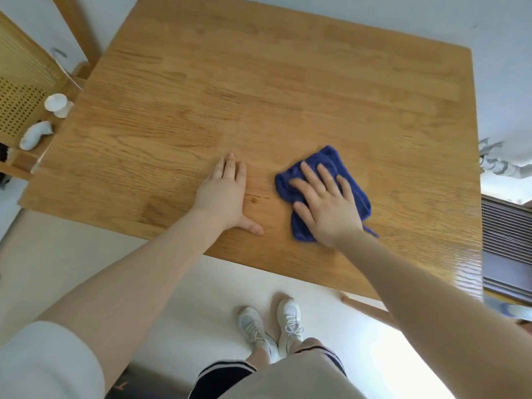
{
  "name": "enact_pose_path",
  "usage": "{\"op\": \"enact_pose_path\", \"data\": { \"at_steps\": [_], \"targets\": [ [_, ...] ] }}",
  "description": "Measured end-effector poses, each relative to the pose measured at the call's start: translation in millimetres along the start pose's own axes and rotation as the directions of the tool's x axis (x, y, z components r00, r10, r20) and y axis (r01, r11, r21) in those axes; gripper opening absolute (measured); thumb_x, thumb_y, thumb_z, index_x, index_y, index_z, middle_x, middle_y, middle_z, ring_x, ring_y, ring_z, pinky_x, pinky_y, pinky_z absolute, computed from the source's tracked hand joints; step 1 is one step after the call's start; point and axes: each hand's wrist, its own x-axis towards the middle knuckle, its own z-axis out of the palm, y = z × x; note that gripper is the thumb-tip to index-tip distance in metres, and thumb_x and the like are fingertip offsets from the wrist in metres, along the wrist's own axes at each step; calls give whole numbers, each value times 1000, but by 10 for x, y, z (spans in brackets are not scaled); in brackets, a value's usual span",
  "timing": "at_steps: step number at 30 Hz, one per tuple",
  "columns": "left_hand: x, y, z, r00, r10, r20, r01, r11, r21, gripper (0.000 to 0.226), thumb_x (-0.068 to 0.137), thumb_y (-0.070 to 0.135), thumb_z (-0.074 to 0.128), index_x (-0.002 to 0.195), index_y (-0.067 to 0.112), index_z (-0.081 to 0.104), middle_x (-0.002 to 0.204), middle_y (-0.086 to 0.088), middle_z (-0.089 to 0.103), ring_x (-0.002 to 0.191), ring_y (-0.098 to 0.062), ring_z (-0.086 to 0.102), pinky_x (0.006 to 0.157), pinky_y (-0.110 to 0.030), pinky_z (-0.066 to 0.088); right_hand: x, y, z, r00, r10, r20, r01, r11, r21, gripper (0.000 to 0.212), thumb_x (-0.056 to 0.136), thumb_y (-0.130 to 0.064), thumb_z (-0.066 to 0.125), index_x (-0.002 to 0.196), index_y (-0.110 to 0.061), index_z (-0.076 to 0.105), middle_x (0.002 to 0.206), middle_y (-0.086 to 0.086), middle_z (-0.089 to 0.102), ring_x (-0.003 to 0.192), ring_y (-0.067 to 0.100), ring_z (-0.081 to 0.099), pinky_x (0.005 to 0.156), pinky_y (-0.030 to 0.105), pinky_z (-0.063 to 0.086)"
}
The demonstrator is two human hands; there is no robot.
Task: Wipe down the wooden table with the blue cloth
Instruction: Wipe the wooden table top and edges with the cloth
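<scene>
The wooden table (259, 90) fills most of the view, its near edge running in front of me. A crumpled blue cloth (331, 165) lies on the table right of centre, near the front edge. My right hand (325, 203) presses flat on the cloth with its fingers spread and straight. Much of the cloth is hidden under that hand. My left hand (227, 194) rests flat on the bare wood just left of the cloth, fingers together and thumb out toward the table edge.
A wooden shelf unit (26, 90) stands to the left of the table, with a white cup (57, 104) and a white sock-like item (35, 135) on it. A slatted grey unit (506, 243) sits at the right edge. My feet in white shoes (270, 326) are below the near table edge.
</scene>
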Motion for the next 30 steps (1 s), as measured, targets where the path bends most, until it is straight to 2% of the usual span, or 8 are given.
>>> {"op": "enact_pose_path", "data": {
  "at_steps": [3, 5, 10, 14, 20, 23, 26, 30],
  "targets": [
    [-12, -5, 54, 1000, -15, 2, 15, 1000, -11, 145, 46, 80, 65, 148, 11, -11, 157, -12, -14, 145, -26, -9, 116, -38, 11, 424, 82, -38, 991, 124, 43, -124, 992, 0, 50, 97, -46, 17, 146, -38, 9, 158, -7, 0, 145, 22, -2, 115, 45, 2],
    [-43, -5, 72, 1000, -27, -7, 27, 999, -19, 144, 46, 81, 65, 148, 13, -11, 157, -10, -16, 145, -24, -10, 117, -38, 10, 407, 52, -46, 995, 97, 39, -96, 995, -19, 50, 98, -44, 18, 146, -39, 4, 158, -6, -2, 145, 23, -4, 115, 46, 1],
    [-146, 8, 111, 990, -144, -13, 143, 988, -55, 146, 46, 83, 62, 147, 11, -15, 154, -22, -19, 144, -33, -11, 118, -43, 2, -395, -116, 121, 967, -254, 32, 255, 964, -72, 50, 92, -42, 27, 142, -34, 27, 152, 2, 28, 139, 31, 28, 111, 50, 16],
    [-209, 40, 175, 970, -238, -39, 235, 970, -67, 144, 48, 85, 57, 147, 7, -11, 155, -22, -8, 145, -34, -4, 118, -44, 5, -234, 94, 53, 915, -382, 126, 392, 917, -70, 49, 92, -45, 25, 140, -38, 29, 152, -2, 29, 139, 27, 28, 112, 48, 15],
    [-244, 36, 228, 965, -260, -31, 254, 958, -132, 140, 50, 84, 59, 148, 10, -9, 157, -14, -10, 145, -27, -6, 119, -41, 3, 560, 159, -83, 995, -40, 96, 42, 999, -24, 50, 97, -46, 17, 145, -43, 3, 157, -7, -6, 144, 21, -7, 115, 46, -3],
    [-257, 45, 201, 965, -261, -32, 252, 953, -170, 141, 49, 82, 61, 149, 11, -6, 157, -14, -8, 146, -26, -4, 119, -40, 4, 227, -2, 16, 984, -167, 63, 170, 984, -59, 54, 93, -49, 13, 145, -39, 10, 158, -2, 5, 144, 26, 4, 115, 49, 3],
    [-268, 46, 185, 967, -254, -28, 244, 951, -189, 138, 51, 79, 65, 149, 11, -4, 157, -14, -8, 146, -27, -4, 119, -40, 4, -236, -142, 125, 928, -369, 51, 372, 927, -49, 51, 90, -45, 26, 141, -35, 28, 152, 2, 29, 138, 30, 29, 111, 52, 15],
    [-287, -52, 102, 983, -181, 19, 182, 975, -128, 137, 52, 79, 64, 149, 11, -6, 157, -13, -11, 145, -26, -4, 118, -38, 6, 132, 0, 27, 870, -479, 115, 489, 867, -94, 51, 90, -46, 27, 139, -37, 33, 150, -1, 32, 137, 29, 33, 109, 52, 23]
  ]
}}
